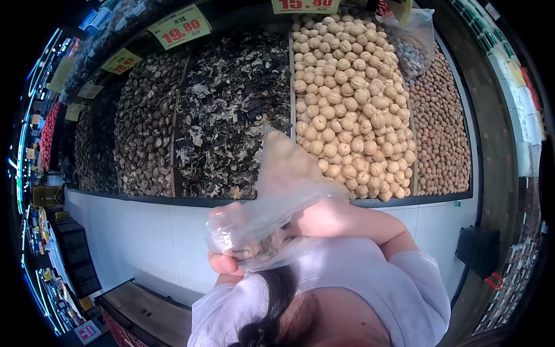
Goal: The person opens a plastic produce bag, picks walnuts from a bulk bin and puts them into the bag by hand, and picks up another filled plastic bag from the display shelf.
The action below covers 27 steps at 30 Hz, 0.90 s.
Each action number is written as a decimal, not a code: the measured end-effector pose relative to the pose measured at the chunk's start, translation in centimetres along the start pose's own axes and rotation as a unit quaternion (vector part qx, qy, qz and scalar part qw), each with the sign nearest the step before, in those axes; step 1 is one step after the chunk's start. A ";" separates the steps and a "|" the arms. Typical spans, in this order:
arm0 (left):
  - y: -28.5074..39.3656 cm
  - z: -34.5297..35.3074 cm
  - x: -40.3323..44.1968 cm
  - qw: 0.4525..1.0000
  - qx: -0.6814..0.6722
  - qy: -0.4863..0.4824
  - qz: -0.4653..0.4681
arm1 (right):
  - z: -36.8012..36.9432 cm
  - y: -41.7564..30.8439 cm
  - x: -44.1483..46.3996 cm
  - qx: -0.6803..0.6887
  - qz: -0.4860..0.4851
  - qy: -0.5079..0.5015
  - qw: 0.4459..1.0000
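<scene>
My left hand (225,263) is closed round the crumpled part of a clear plastic bag (243,231), close to my chest. Something with dark markings shows through the film there. My right forearm crosses in front of my chest, and my right hand (286,162) seems to be inside the bag, blurred under the film, so its fingers cannot be made out. The covered shape points at the front of a bin of dried black fungus (231,110), beside a bin of walnuts (352,104).
Dried mushrooms (144,127) fill a bin on the left, and small brown round goods (439,127) one on the right. Price signs (180,27) stand along the back. A filled plastic bag (413,49) lies at the back right. A wooden cabinet (144,312) stands at lower left.
</scene>
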<state>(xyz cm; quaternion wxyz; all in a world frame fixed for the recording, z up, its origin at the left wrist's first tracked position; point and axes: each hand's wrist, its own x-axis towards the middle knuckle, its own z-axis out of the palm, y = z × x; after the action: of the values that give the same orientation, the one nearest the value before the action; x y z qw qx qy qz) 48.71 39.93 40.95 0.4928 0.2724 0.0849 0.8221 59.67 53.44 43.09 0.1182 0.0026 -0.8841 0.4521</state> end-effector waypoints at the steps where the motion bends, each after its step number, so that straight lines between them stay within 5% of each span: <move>1: -0.2 -0.1 0.2 1.000 0.000 0.001 -0.001 | -0.1 0.0 -0.4 0.002 0.005 0.003 1.000; 11: -0.5 1.7 -0.3 0.958 0.106 0.245 -0.103 | -0.8 0.1 -2.4 0.007 0.032 0.026 0.999; 16: -1.0 0.4 0.3 0.989 0.087 0.107 -0.047 | -0.1 0.5 -2.2 0.010 0.032 0.031 0.999; 20: -2.3 5.0 4.1 0.968 0.135 0.201 0.067 | 0.8 1.3 -1.4 0.007 0.035 0.038 0.999; 26: -2.9 1.8 4.2 0.993 -0.056 -0.034 0.096 | 1.0 1.6 -1.0 0.017 0.027 0.041 0.999; 27: -2.7 2.5 3.9 0.999 -0.009 0.004 0.044 | 0.8 1.6 -1.1 0.020 0.022 0.041 0.999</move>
<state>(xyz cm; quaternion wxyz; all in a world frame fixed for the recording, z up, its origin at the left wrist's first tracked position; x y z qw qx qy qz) 50.69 44.33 43.32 0.4579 0.2686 0.0675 0.8448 60.42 53.59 41.13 0.1441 -0.0332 -0.8690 0.4721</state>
